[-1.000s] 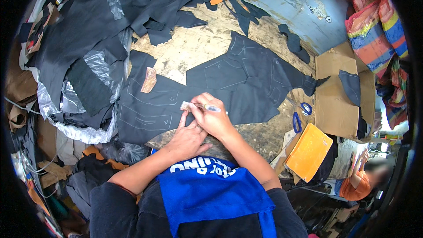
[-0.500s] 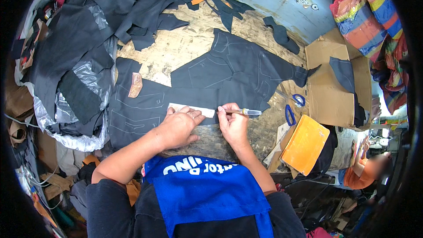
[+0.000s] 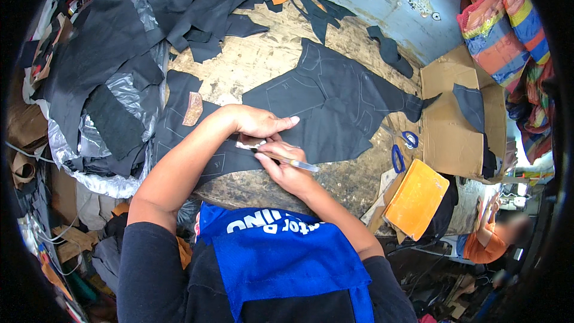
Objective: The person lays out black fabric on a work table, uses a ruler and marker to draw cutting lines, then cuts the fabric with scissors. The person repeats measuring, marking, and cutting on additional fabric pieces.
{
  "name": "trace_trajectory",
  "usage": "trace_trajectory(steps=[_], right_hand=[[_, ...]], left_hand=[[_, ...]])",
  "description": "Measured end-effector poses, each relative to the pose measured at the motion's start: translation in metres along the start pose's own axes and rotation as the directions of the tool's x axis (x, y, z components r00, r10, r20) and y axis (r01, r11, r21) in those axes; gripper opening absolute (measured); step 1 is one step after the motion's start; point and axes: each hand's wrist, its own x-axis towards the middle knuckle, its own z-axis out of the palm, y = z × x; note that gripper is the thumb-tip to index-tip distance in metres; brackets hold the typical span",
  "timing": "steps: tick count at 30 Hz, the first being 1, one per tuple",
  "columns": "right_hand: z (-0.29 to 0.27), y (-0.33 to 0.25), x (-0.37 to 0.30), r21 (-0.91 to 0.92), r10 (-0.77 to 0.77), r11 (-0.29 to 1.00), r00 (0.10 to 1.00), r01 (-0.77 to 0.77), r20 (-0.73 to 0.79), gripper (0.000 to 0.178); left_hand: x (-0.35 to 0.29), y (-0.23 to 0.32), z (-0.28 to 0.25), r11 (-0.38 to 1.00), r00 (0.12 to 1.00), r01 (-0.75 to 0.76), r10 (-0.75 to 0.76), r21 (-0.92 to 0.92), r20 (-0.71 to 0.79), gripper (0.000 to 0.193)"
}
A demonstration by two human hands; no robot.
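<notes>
A black leather-like sheet (image 3: 335, 125) with pale drawn outlines lies across the worktable. Over its left part my left hand (image 3: 260, 121) is bent inward, thumb stretched to the right and fingers curled down, mostly hidden, on a small pale pattern piece (image 3: 244, 143). Only one edge of that piece shows. Just below and to the right, my right hand (image 3: 290, 174) grips a marking pen (image 3: 302, 164) with a clear barrel. The pen's tip points left, close to the pattern piece. A reddish-brown pattern piece (image 3: 192, 109) rests on the sheet left of my left wrist.
Blue-handled scissors (image 3: 397, 158) lie to the right, near an orange-yellow pad (image 3: 417, 199). Behind them stands an open cardboard box (image 3: 445, 119). Black offcuts pile up in a plastic-lined container (image 3: 119, 182) at left. A person in orange (image 3: 487, 242) is at far right.
My left hand has lifted from flat on the pale piece and turned inward, with the piece now mostly covered. My right hand has moved left and down with the pen, close to the left.
</notes>
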Motion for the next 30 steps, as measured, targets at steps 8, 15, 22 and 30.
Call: trace_trajectory(steps=[8, 15, 22, 30], right_hand=[[0.021, -0.002, 0.015, -0.24, -0.156, 0.956, 0.985, 0.17, 0.077, 0.012], [0.006, -0.004, -0.004, -0.301, -0.048, 0.953, 0.998, 0.036, -0.033, 0.01], [-0.049, -0.001, -0.037, -0.249, 0.18, 0.935, 0.942, -0.254, -0.284, 0.007], [-0.03, 0.01, -0.031, 0.189, 0.336, 0.937, 0.907, -0.294, -0.254, 0.009]], left_hand=[[0.009, -0.008, 0.007, 0.992, 0.981, -0.038, 0.014, -0.122, -0.193, 0.089], [-0.006, 0.005, 0.006, 0.995, 0.993, 0.037, -0.047, -0.089, -0.108, 0.087], [-0.009, 0.007, 0.027, 0.995, 0.931, -0.085, 0.098, 0.051, -0.353, 0.078], [-0.017, 0.003, 0.157, 0.808, 0.712, 0.111, 0.342, 0.579, -0.614, 0.065]])
